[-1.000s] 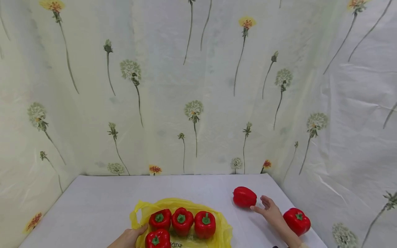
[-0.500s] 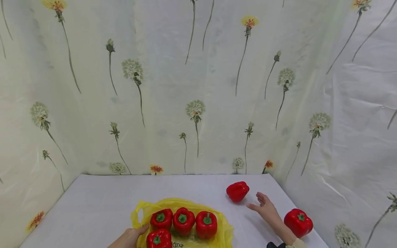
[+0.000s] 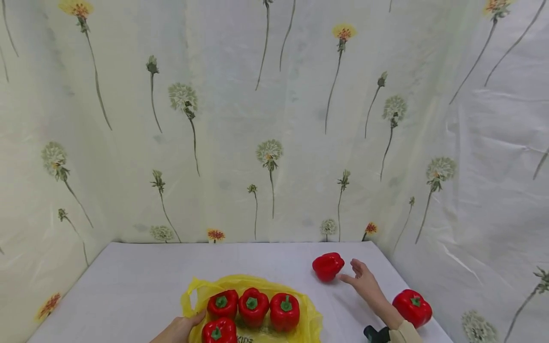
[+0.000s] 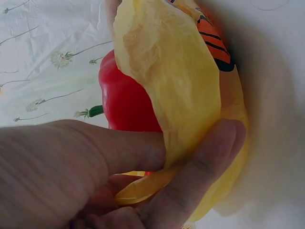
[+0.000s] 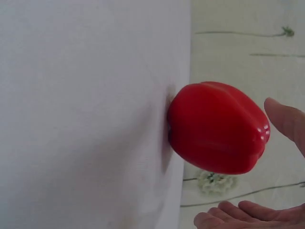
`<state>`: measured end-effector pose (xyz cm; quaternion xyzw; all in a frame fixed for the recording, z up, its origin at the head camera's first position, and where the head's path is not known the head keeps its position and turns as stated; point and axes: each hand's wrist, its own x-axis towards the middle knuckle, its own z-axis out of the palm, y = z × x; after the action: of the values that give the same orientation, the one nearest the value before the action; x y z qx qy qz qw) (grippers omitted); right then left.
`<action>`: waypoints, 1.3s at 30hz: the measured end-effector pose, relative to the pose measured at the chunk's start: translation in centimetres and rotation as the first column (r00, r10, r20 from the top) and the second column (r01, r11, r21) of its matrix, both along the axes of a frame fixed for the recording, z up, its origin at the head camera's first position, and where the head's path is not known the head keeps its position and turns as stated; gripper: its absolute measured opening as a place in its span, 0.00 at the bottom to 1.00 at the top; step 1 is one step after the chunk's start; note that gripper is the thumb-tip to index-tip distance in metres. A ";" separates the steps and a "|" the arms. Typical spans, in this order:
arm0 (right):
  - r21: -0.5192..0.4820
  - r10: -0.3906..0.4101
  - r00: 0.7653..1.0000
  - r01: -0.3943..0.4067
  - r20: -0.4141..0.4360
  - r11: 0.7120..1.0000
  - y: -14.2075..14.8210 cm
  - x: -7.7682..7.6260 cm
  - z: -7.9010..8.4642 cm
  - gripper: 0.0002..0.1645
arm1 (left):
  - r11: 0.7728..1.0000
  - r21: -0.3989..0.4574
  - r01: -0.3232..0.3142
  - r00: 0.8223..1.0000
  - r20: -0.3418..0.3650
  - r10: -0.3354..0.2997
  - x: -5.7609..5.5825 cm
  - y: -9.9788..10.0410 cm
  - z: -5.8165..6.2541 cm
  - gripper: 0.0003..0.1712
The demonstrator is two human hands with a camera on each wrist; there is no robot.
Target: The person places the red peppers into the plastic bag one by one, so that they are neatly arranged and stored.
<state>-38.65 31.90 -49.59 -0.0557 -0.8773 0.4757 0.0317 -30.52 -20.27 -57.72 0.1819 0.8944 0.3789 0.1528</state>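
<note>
A yellow plastic bag stands open at the table's front, with several red bell peppers inside, green stems up. My left hand grips the left side of the bag. In the left wrist view, its thumb and fingers pinch the bag's edge, with one bell pepper showing behind the plastic. Farther back lies a loose red bell pepper on its side. My right hand hovers just right of it, thumb and fingers spread; the right wrist view shows a gap between them and the pepper.
Another red bell pepper sits near the table's right edge, beside my right forearm. The white table meets a dandelion-print curtain at the back and on both sides.
The loose bell pepper has rolled back and left, turning as it went. My right hand has moved left after it, still spread. The left hand keeps its grip on the bag.
</note>
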 end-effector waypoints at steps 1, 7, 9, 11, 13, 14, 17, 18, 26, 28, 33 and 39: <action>-0.007 0.000 1.000 0.000 -0.005 1.000 -0.1 -0.2 0.2 0.63 | 1.000 0.006 0.002 1.000 -0.001 -0.002 0.0 0.0 0.0 0.57; -0.017 0.019 0.999 -0.019 -0.032 1.000 -1.1 -1.7 1.6 0.64 | 1.000 0.008 0.004 0.999 0.046 -0.004 -0.6 0.1 -0.3 0.59; -0.018 0.030 0.999 -0.030 -0.027 0.999 -1.3 -2.3 2.0 0.63 | 1.000 0.019 -0.006 0.996 0.087 0.004 -0.7 0.0 -0.3 0.59; -0.015 0.059 0.998 -0.060 -0.022 0.998 -1.4 -3.0 2.5 0.62 | 0.999 0.033 -0.012 0.994 0.107 0.009 -0.9 0.0 -0.5 0.58; -0.001 0.078 0.997 -0.078 -0.017 0.997 -1.5 -3.6 2.9 0.60 | 1.000 0.020 -0.004 0.996 0.089 0.003 -1.0 0.1 -0.5 0.58; 0.011 0.087 0.996 -0.087 -0.014 0.996 -1.6 -3.9 3.1 0.60 | 1.000 0.009 -0.001 0.997 0.073 0.000 -1.0 0.2 -0.5 0.57; 0.054 0.123 0.992 -0.122 -0.003 0.991 -2.0 -4.7 3.5 0.60 | 1.000 0.002 0.019 1.000 -0.004 -0.019 0.2 0.9 1.5 0.55; 0.068 0.131 0.991 -0.131 0.003 0.989 -2.2 -4.9 3.6 0.60 | 1.000 0.003 0.026 0.999 -0.023 -0.026 0.2 1.0 1.4 0.55; 0.238 0.159 0.986 -0.167 0.051 0.957 -2.4 -6.0 3.0 0.60 | 0.999 -0.045 0.015 0.999 -0.035 -0.017 -0.9 0.6 -0.5 0.57; 0.267 0.163 0.984 -0.175 0.069 0.948 -2.1 -6.0 2.8 0.59 | 0.999 -0.031 0.026 0.999 -0.038 -0.027 -0.6 0.7 0.0 0.57; 0.315 0.150 0.981 -0.181 0.120 0.932 -1.0 -5.7 2.3 0.56 | 0.999 0.024 0.034 0.998 -0.051 -0.033 0.6 1.1 1.4 0.56; 0.337 0.154 0.972 -0.208 0.179 0.918 0.1 -4.9 2.1 0.55 | 0.998 0.061 -0.018 0.995 0.095 0.012 -0.2 0.5 0.6 0.61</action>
<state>-43.57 31.97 -47.49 -0.0031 -0.9497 0.3054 -0.0686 -30.73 -19.74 -57.08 0.1616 0.8754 0.4156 0.1865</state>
